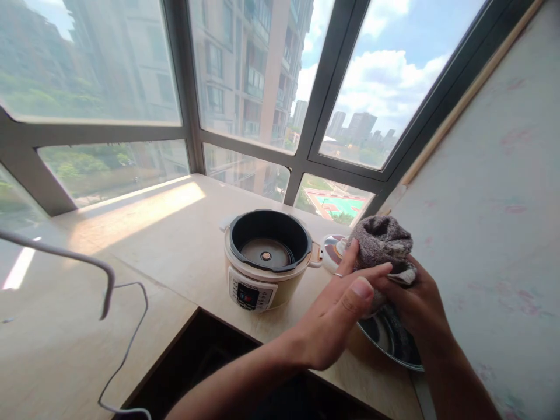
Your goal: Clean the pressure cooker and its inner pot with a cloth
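Note:
My right hand (415, 297) is closed round a bunched grey cloth (381, 239), held above the inner side of a round metal lid (387, 335) that rests at the counter's right end. My left hand (339, 312) has its fingers stretched out and pressed against the cloth, a ring on one finger. Just left of my hands stands an open beige pressure cooker (265, 259) with a black inner rim and a control panel facing me; its heating plate shows at the bottom.
The beige counter (144, 233) runs under a large corner window. A white cable (126, 344) hangs at the lower left. A dark recess (205, 356) opens below the counter's front edge. A pale wall (494, 192) stands close on the right.

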`<state>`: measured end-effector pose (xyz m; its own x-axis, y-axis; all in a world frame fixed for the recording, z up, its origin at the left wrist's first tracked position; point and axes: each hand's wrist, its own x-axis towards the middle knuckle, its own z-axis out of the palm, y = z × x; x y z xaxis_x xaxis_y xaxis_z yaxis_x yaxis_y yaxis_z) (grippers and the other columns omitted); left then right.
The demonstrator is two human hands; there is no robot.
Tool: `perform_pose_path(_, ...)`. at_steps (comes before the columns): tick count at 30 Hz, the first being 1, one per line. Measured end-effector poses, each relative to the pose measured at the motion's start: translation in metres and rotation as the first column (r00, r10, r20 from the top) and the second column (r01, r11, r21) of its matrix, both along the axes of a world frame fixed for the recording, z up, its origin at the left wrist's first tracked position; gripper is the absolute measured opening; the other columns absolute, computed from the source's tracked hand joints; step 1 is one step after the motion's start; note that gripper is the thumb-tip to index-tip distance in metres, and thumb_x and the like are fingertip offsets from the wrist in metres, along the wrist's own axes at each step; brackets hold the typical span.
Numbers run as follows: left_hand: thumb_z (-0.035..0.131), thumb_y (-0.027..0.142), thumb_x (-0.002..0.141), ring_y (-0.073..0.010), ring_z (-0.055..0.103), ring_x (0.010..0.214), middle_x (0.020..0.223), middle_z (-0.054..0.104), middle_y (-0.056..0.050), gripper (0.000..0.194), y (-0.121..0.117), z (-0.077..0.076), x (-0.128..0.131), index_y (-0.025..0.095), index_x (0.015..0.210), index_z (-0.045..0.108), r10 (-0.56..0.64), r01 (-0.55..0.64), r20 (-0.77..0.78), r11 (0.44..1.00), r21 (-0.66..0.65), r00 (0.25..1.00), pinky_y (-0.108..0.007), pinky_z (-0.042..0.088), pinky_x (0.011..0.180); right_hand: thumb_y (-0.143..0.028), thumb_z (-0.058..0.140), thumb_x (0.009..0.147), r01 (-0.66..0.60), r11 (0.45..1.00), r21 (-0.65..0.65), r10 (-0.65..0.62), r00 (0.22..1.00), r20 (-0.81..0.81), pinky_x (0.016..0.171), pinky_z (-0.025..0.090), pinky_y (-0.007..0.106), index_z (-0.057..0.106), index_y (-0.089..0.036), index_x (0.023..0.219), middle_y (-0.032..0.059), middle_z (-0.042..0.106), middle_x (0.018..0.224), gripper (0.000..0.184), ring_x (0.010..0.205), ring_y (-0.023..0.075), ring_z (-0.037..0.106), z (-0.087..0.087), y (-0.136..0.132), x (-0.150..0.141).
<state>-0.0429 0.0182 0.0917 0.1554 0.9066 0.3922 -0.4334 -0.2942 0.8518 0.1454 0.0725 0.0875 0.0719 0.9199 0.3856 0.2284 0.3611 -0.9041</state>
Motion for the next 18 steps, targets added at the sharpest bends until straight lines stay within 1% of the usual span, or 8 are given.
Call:
perform_pose_path(3,0.071,0.049,0.090,-0.0369,0.047,0.145,0.154,0.054,-0.010,0.042,0.005,0.008,-0.028,0.025,0.124,0.074,-0.022,0.022,0.017,1.000,0.008,1.000,-0.050,0.045,0.115,-0.041,0.090,0.067,-0.099,0.994,-0.039,0.094,0.990,-0.104,0.071,0.062,0.037,0.073,-0.022,0.103,0.0054,0.077,0.096,0.044,0.080,0.0258,0.072,0.008,0.019,-0.015)
perform_pose_path(4,0.072,0.043,0.090,-0.0350,0.053,0.140,0.150,0.057,-0.011,0.038,0.009,0.009,-0.040,0.024,0.122,0.074,0.026,-0.026,0.029,1.000,0.013,0.999,-0.048,0.048,0.113,-0.041,0.090,0.067,-0.116,0.992,-0.053,0.107,0.983,-0.150,0.068,0.061,0.036,0.073,-0.022,0.100,0.0044,0.077,0.093,0.042,0.076,0.0243,0.072,0.012,0.027,-0.022)
perform_pose_path(6,0.070,0.036,0.090,-0.0312,0.062,0.129,0.140,0.064,-0.011,0.029,0.020,0.007,-0.067,0.022,0.116,0.074,0.208,-0.210,0.038,0.977,0.042,0.977,-0.044,0.054,0.106,-0.043,0.091,0.064,-0.127,0.987,-0.095,0.102,0.967,-0.233,0.057,0.057,0.031,0.072,-0.021,0.088,0.0016,0.073,0.080,0.039,0.063,0.0197,0.067,0.018,0.045,-0.037)
perform_pose_path(8,0.068,0.034,0.090,-0.0284,0.067,0.119,0.128,0.070,-0.011,0.025,0.038,0.000,-0.100,0.019,0.109,0.073,0.462,-0.464,0.038,0.883,0.077,0.886,-0.043,0.056,0.102,-0.045,0.091,0.062,-0.129,0.981,-0.146,0.082,0.952,-0.294,0.046,0.050,0.027,0.068,-0.021,0.078,-0.0010,0.068,0.068,0.037,0.053,0.0162,0.060,0.024,0.067,-0.052)
perform_pose_path(11,0.064,0.033,0.088,-0.0257,0.070,0.107,0.109,0.074,-0.010,0.024,0.074,-0.017,-0.153,0.016,0.103,0.071,0.741,-0.736,-0.065,0.671,0.090,0.668,-0.043,0.055,0.100,-0.040,0.090,0.062,-0.147,0.972,-0.184,0.072,0.929,-0.362,0.048,0.051,0.027,0.067,-0.021,0.079,-0.0015,0.068,0.068,0.034,0.056,0.0162,0.061,0.026,0.103,-0.072)
perform_pose_path(14,0.063,0.032,0.085,-0.0284,0.067,0.113,0.112,0.073,-0.013,0.026,0.112,-0.040,-0.196,0.015,0.103,0.069,0.787,-0.806,-0.303,0.585,0.088,0.538,-0.046,0.052,0.104,-0.038,0.087,0.062,-0.222,0.948,-0.228,0.135,0.930,-0.342,0.062,0.058,0.031,0.068,-0.021,0.084,0.0011,0.072,0.076,0.034,0.068,0.0195,0.068,0.019,0.134,-0.090)
perform_pose_path(16,0.063,0.028,0.082,-0.0300,0.065,0.120,0.121,0.072,-0.015,0.028,0.134,-0.057,-0.212,0.015,0.106,0.068,0.749,-0.810,-0.421,0.584,0.054,0.512,-0.048,0.049,0.107,-0.041,0.086,0.063,-0.237,0.936,-0.262,0.174,0.955,-0.242,0.070,0.059,0.035,0.067,-0.021,0.089,0.0027,0.074,0.081,0.038,0.075,0.0227,0.070,0.007,0.150,-0.103)
perform_pose_path(18,0.064,0.027,0.080,-0.0302,0.064,0.123,0.125,0.071,-0.016,0.032,0.152,-0.074,-0.220,0.015,0.109,0.067,0.684,-0.792,-0.508,0.611,0.007,0.524,-0.047,0.047,0.110,-0.045,0.086,0.064,-0.182,0.943,-0.280,0.160,0.982,-0.100,0.076,0.059,0.040,0.063,-0.022,0.098,0.0037,0.075,0.087,0.047,0.082,0.0260,0.072,-0.008,0.163,-0.116)
